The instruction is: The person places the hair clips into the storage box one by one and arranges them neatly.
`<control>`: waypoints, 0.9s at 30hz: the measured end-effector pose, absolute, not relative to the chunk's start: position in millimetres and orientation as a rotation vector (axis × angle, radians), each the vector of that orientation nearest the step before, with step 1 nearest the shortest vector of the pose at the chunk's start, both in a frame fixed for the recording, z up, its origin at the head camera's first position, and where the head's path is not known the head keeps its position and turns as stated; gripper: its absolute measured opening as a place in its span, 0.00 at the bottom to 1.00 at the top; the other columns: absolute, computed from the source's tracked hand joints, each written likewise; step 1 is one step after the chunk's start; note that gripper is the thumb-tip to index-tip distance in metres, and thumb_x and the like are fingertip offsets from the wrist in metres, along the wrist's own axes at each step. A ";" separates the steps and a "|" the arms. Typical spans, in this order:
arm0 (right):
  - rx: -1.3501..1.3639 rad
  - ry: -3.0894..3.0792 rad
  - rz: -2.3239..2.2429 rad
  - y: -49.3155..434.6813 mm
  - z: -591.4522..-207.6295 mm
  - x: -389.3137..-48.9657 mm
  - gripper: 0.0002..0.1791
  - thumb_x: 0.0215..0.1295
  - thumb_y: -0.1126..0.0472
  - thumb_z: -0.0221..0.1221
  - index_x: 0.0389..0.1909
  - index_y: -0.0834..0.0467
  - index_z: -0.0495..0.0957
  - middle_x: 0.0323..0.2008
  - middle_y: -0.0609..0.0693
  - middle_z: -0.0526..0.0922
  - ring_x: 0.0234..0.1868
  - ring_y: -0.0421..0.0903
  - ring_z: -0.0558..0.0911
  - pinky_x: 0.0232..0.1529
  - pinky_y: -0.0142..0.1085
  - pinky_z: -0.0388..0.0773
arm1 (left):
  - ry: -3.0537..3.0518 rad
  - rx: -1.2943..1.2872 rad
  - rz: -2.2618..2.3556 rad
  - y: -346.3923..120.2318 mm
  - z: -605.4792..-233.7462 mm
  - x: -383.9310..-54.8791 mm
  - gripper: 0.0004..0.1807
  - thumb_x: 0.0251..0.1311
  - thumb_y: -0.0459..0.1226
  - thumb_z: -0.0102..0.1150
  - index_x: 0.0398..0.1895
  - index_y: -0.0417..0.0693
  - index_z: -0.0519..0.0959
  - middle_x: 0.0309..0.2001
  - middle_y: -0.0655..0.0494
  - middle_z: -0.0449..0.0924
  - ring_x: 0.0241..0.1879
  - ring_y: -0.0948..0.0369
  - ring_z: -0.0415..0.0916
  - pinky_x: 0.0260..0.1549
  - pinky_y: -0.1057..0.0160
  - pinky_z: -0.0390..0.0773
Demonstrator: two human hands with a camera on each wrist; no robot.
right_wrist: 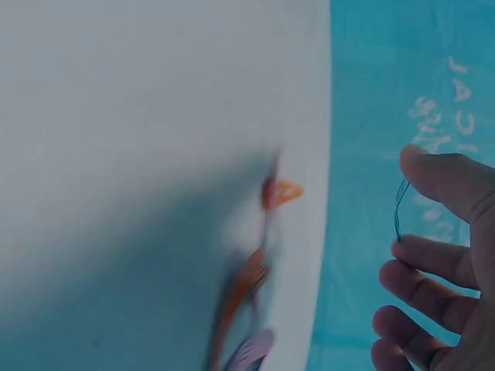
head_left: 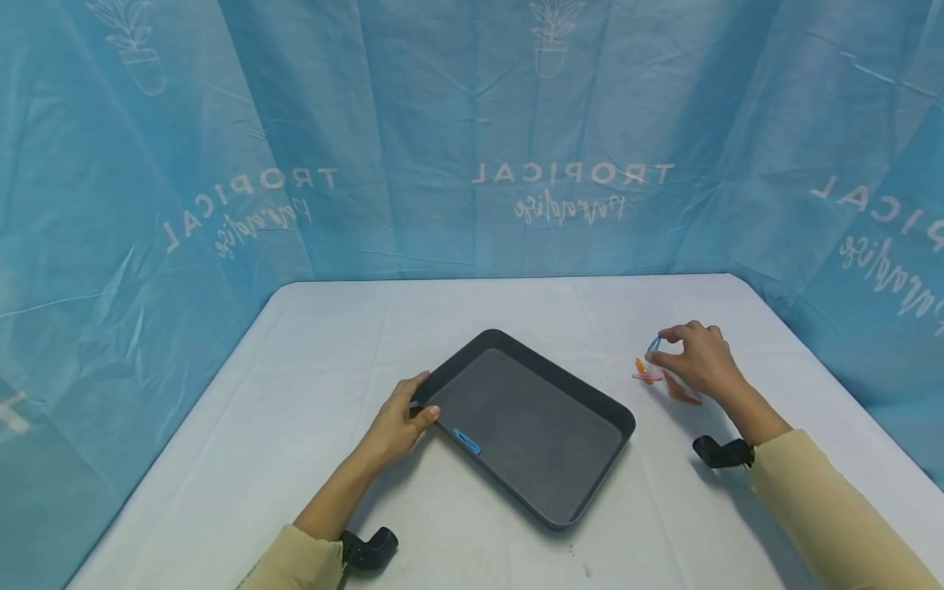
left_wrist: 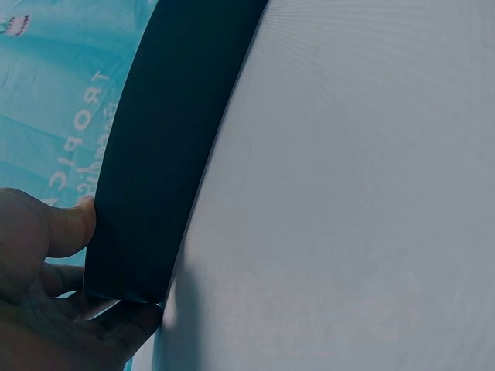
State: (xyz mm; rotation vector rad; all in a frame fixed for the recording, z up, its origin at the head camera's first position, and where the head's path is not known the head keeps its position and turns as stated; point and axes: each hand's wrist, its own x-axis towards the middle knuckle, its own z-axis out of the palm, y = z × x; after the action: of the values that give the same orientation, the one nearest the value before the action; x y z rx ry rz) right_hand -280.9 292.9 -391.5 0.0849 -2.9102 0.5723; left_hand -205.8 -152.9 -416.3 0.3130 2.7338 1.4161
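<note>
While the right hand point(head_left: 696, 356) pinches a thin blue loop point(head_left: 655, 342) between its thumb and index finger, this loop is in the air to the right of the dark grey tray point(head_left: 531, 426), farther back than the tray's right corner. The left hand point(head_left: 398, 418) is clamped on the tray's left corner, with the thumb at the rim. Inside the tray, along its near left wall, lies a small blue clip point(head_left: 467, 441). Also to the right of the tray, an orange piece point(head_left: 639, 366) and a pink piece point(head_left: 649, 377) lie together, and a brownish strip point(head_left: 678, 390) is close to them; they are blurred in the right wrist view, so I cannot tell what they are exactly. Under the tray is the white-covered table point(head_left: 369, 344), and behind the tray hangs a blue sheet point(head_left: 413, 98) with white lettering.
</note>
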 end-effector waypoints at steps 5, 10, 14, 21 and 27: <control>0.221 -2.837 0.623 278.8 -376.0 -274.4 0.29 0.57 0.50 0.64 0.52 0.67 0.76 0.49 0.68 0.75 0.48 0.62 0.67 0.41 0.54 0.69 | 2.726 0.310 1.429 -152.7 -416.5 -206.4 0.35 0.66 0.37 0.52 0.73 0.42 0.52 0.70 0.38 0.54 0.72 0.40 0.48 0.66 0.39 0.56; 0.303 -2.812 0.671 261.5 -362.7 -267.9 0.30 0.57 0.49 0.65 0.53 0.66 0.76 0.50 0.66 0.74 0.47 0.60 0.67 0.39 0.51 0.69 | 2.725 0.311 1.426 -152.9 -416.8 -206.4 0.35 0.66 0.37 0.52 0.73 0.43 0.52 0.70 0.38 0.54 0.72 0.39 0.48 0.66 0.38 0.56; 0.332 -2.799 0.706 246.4 -355.2 -264.4 0.29 0.55 0.51 0.66 0.54 0.65 0.76 0.51 0.64 0.74 0.50 0.59 0.66 0.41 0.50 0.70 | 2.725 0.314 1.414 -153.1 -416.9 -206.5 0.35 0.66 0.37 0.52 0.73 0.43 0.51 0.71 0.38 0.53 0.72 0.39 0.47 0.66 0.38 0.56; 0.454 -2.754 0.735 221.2 -345.5 -257.7 0.28 0.54 0.52 0.67 0.54 0.62 0.77 0.50 0.61 0.76 0.49 0.55 0.67 0.40 0.46 0.69 | 2.745 0.316 1.391 -152.8 -416.9 -206.6 0.35 0.66 0.37 0.52 0.73 0.42 0.52 0.70 0.38 0.54 0.71 0.38 0.49 0.65 0.38 0.57; 0.538 -2.751 0.770 197.2 -340.8 -253.9 0.28 0.54 0.50 0.67 0.55 0.59 0.77 0.50 0.57 0.76 0.51 0.53 0.67 0.45 0.50 0.72 | 2.741 0.313 1.400 -152.5 -417.0 -206.5 0.35 0.66 0.37 0.52 0.73 0.42 0.52 0.71 0.38 0.54 0.71 0.39 0.48 0.66 0.38 0.56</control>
State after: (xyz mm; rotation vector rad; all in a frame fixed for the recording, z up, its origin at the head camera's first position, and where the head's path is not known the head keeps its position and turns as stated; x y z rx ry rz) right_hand -253.9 197.2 -340.8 0.5383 -2.7512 0.7704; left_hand -206.5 -152.5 -417.0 0.3131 2.7411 1.4002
